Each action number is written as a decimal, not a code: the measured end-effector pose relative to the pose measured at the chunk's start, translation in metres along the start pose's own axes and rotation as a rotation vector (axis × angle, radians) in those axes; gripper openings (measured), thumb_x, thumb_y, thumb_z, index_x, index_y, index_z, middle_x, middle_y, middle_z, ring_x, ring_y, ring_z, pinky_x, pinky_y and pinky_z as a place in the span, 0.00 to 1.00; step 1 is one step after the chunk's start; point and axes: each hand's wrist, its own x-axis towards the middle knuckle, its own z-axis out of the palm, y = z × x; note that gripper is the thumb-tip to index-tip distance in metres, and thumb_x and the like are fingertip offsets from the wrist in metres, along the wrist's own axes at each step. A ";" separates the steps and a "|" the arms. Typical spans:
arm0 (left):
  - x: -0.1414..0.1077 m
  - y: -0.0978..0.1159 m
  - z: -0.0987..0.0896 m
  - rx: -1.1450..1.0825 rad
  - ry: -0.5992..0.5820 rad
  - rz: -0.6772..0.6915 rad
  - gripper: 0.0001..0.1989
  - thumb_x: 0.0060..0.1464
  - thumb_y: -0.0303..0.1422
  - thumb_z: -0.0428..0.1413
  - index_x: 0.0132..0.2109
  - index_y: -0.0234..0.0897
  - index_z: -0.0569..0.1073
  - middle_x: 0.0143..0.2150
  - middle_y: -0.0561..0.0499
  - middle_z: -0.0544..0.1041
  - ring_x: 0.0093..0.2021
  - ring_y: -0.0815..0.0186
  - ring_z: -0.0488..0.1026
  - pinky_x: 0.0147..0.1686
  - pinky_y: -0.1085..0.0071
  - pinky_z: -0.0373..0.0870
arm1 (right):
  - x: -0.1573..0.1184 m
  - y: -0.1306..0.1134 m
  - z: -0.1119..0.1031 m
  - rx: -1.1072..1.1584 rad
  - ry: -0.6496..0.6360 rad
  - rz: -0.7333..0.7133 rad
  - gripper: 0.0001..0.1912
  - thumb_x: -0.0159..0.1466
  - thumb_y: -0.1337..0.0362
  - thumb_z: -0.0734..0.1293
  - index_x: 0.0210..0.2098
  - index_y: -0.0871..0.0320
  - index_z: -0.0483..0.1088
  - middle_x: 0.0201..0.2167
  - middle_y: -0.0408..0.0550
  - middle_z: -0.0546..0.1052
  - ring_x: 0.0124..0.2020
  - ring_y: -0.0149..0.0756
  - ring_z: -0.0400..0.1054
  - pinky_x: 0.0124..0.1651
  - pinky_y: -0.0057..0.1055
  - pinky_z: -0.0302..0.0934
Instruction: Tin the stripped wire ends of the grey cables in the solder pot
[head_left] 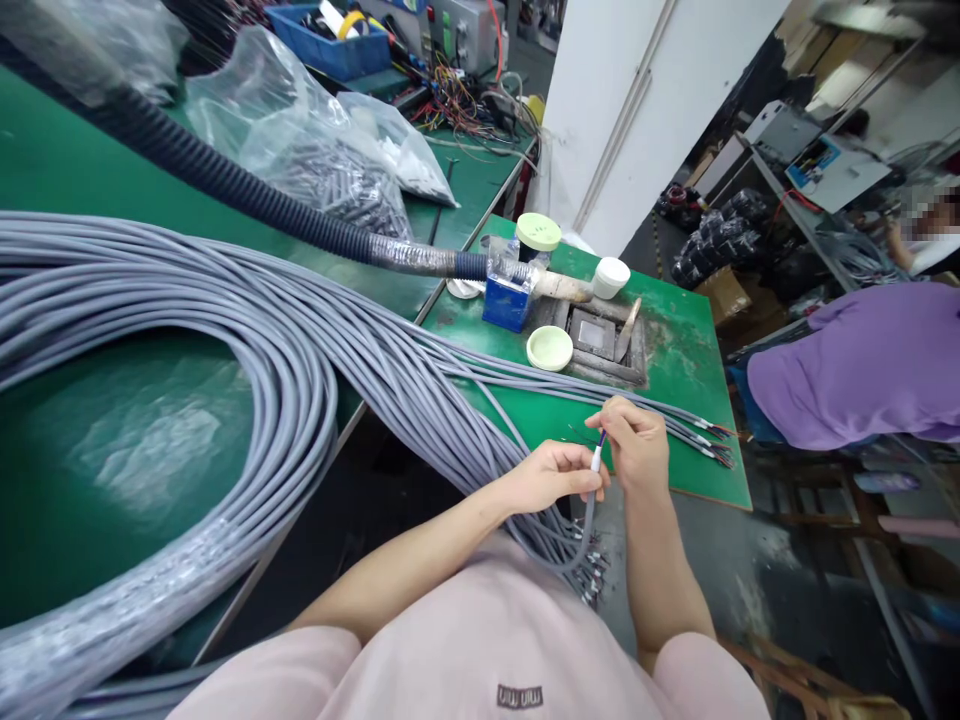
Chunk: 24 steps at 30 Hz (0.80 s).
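A grey cable (589, 520) with a white sleeve (596, 459) near its end curves up into my left hand (559, 473), whose fingers close round it. Just right of that, my right hand (631, 440) pinches the thin dark wires (602, 438) that come out of the sleeve. A thick bundle of grey cables (405, 385) runs from the left to below my hands, where many stripped ends (592, 575) hang together. Several more cable ends (720, 445) lie at the right edge of the green board (682, 340).
Behind my hands are a solder pot (595, 332), a pale green lid (550, 348), a white jar (611, 277) and a blue box (505, 303) under a ribbed hose (300, 215). Plastic bags (337, 170) lie further back. A person in purple (862, 365) is at the right.
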 end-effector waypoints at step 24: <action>0.001 -0.003 -0.021 0.000 0.132 0.087 0.18 0.48 0.43 0.64 0.35 0.30 0.78 0.28 0.48 0.78 0.26 0.72 0.69 0.30 0.75 0.65 | 0.012 0.000 0.002 -0.027 -0.001 -0.016 0.02 0.56 0.63 0.73 0.28 0.53 0.80 0.23 0.41 0.75 0.26 0.31 0.67 0.31 0.29 0.61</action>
